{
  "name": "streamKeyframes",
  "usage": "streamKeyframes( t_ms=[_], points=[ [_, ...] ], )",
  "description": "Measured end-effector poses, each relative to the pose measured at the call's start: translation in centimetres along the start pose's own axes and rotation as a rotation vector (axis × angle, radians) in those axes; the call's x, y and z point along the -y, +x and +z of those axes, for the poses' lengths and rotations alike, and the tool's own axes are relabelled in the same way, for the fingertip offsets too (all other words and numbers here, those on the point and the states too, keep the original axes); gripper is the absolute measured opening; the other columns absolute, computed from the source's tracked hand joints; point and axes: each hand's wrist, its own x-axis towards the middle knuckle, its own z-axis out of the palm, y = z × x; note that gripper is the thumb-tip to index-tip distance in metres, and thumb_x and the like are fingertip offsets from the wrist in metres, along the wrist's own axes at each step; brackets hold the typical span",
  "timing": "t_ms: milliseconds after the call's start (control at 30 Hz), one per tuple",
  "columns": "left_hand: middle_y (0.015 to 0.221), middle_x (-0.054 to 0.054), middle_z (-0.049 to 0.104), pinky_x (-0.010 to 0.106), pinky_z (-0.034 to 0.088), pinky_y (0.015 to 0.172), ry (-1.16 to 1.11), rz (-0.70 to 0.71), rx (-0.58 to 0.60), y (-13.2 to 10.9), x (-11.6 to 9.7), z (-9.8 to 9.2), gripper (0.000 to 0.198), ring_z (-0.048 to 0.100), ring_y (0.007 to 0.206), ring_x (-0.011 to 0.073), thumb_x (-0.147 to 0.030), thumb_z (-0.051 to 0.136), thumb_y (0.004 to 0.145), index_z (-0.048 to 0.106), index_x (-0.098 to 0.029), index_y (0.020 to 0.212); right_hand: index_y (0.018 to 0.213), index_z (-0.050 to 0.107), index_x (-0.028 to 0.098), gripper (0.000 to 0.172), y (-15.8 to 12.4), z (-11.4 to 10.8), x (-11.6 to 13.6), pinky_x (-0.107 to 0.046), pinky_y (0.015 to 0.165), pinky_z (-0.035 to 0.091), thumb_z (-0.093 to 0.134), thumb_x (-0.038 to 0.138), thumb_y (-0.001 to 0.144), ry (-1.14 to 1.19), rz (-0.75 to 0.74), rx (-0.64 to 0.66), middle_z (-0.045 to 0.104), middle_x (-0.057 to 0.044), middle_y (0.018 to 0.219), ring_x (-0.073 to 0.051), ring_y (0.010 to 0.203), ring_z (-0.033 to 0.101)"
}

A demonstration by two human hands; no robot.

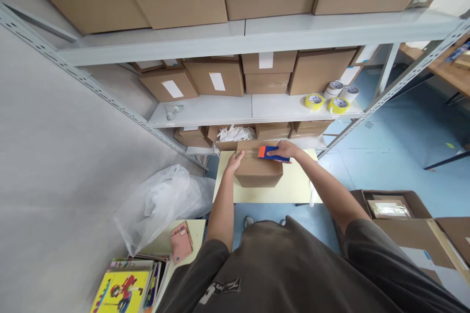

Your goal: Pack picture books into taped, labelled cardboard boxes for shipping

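Observation:
A small closed cardboard box [259,172] stands on a pale yellow table [293,188] in front of me. My right hand [286,149] grips a blue and orange tape dispenser [270,153] and presses it on the box's top, near the far edge. My left hand [235,161] rests on the box's left top edge, fingers curled against it. Behind the box an open carton [235,136] holds white pieces.
A grey metal shelf [253,107] carries cardboard boxes and several tape rolls [332,98]. A clear plastic bag [165,203] lies at left. Books [125,286] and a pink case [181,242] sit at lower left. Open cartons [392,208] stand on the blue floor at right.

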Motion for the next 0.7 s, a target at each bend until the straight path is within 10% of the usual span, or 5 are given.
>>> streamKeyframes(
  t_ms=[333,700],
  points=[
    [0.144,0.014,0.074,0.039,0.05,0.119,-0.065,-0.001,0.006,0.2,1.2,0.0,0.053,0.067,0.139,0.0304,-0.056,0.063,0.104,0.074,-0.017,0.138,0.066,0.075,0.018,0.061,-5.7,-7.4,-17.9,-0.034,0.067,0.047,0.09,0.076,0.062,0.106,0.172,0.043,0.071,-0.009,0.068,-0.024,0.069,0.065],
    [0.122,0.015,0.083,0.041,0.062,0.105,-0.134,-0.23,0.001,0.8,4.3,-8.6,0.061,0.077,0.123,0.0324,-0.066,0.062,0.103,0.078,-0.017,0.134,0.068,0.069,0.018,0.069,-1.5,4.3,-8.9,-0.029,0.061,0.05,0.085,0.084,0.061,0.349,0.086,0.064,0.07,-0.005,0.068,-0.02,0.066,0.063]
  ],
)
